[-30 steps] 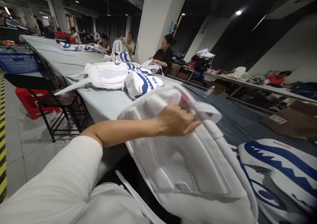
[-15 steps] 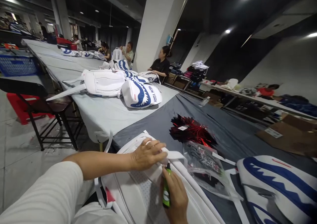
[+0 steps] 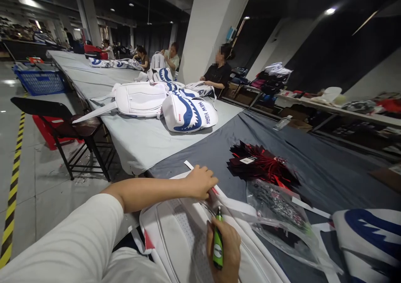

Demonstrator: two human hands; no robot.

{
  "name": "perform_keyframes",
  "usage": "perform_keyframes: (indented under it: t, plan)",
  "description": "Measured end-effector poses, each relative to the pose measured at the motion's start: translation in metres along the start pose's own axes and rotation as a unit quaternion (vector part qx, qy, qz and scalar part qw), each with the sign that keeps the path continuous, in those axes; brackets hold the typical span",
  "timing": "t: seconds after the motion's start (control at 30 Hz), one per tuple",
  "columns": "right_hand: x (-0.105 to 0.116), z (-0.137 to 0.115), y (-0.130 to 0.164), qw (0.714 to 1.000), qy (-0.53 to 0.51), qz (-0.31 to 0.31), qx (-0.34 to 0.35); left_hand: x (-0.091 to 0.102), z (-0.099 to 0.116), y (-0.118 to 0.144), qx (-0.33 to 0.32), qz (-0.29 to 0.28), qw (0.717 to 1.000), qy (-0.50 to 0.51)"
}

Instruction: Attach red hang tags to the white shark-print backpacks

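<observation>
A white backpack [image 3: 175, 228] lies on its front before me, its perforated back panel and straps showing. Bent over the bag's upper edge, my left hand [image 3: 200, 182] is closed on the white material beside a strap. Below it, my right hand [image 3: 228, 249] wraps round a slim green tool [image 3: 218, 243] with black ends and a pale tip. That tip points up, close to the bag's seam near my left fingers. I cannot make out the tool's exact kind.
White-and-blue backpacks [image 3: 188, 114] lie on the light-covered table ahead. Black-and-red tags [image 3: 260, 166] and a clear plastic bag [image 3: 278, 208] are right of my hands. Another patterned bag [image 3: 372, 237] lies far right. A chair [image 3: 62, 124] stands left; a co-worker [image 3: 217, 72] sits across.
My left hand has curled more tightly over the bag's edge. The green tool has turned more upright in my right hand. My view has swung left.
</observation>
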State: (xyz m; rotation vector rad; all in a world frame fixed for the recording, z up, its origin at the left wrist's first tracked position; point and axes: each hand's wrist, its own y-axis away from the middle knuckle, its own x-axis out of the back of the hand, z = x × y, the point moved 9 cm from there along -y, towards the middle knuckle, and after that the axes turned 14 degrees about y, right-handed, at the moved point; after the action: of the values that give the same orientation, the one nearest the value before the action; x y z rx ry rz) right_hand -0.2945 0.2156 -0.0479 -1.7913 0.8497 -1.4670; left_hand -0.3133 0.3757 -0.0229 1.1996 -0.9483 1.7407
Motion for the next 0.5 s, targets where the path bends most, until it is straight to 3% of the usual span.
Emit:
perform_keyframes:
  t: [0.1, 0.27, 0.4, 0.5]
  plan:
    - [-0.004, 0.014, -0.003, 0.998, 0.01, -0.057, 0.031, -0.01, 0.012, -0.004, -0.059, -0.002, 0.998, -0.016]
    - [-0.024, 0.033, -0.027, 0.983, -0.026, -0.165, 0.072, -0.016, 0.005, -0.007, -0.072, -0.025, 0.997, 0.002]
    - [-0.023, 0.025, -0.021, 0.981, -0.052, -0.168, 0.083, -0.022, -0.001, -0.011, -0.048, -0.067, 0.997, -0.005]
    - [-0.01, 0.006, -0.002, 0.985, -0.035, -0.128, 0.11, -0.023, -0.001, -0.009, -0.034, -0.063, 0.997, -0.005]
